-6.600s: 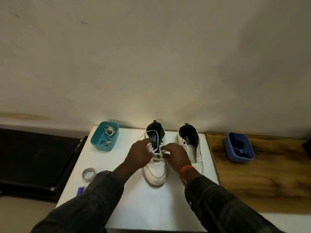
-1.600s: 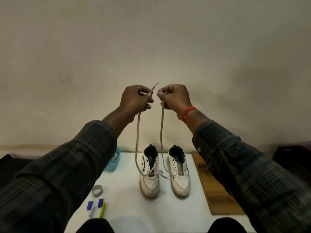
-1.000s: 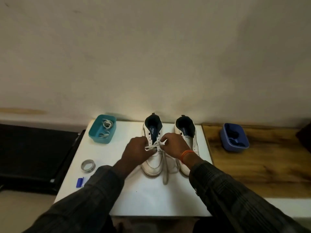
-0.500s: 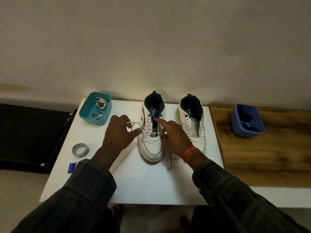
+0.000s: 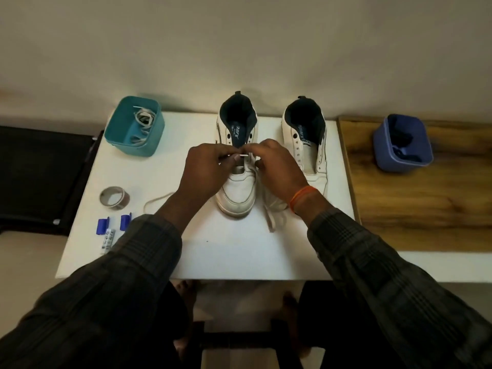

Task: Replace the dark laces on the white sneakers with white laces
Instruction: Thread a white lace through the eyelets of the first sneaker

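Observation:
Two white sneakers stand side by side on the white table (image 5: 239, 251), toes toward me. Over the tongue of the left sneaker (image 5: 237, 193), my left hand (image 5: 206, 171) pinches the tip of a white lace (image 5: 269, 217). My right hand (image 5: 277, 169) meets it there, fingers curled around the lace at the eyelets. Loose lengths of this lace trail on the table to both sides of the shoe. The right sneaker (image 5: 306, 145) has bare eyelets and no lace.
A teal bin (image 5: 134, 126) with white laces sits at the back left. A blue bin (image 5: 402, 143) with dark laces stands on the wooden surface (image 5: 426, 203) to the right. A tape roll (image 5: 114, 197) and small blue pieces (image 5: 102, 226) lie at the front left.
Both hands have come together over the left sneaker's tongue. Half a second ago my left hand held a lace loop out to the shoe's left and my right forefinger pointed at the eyelets.

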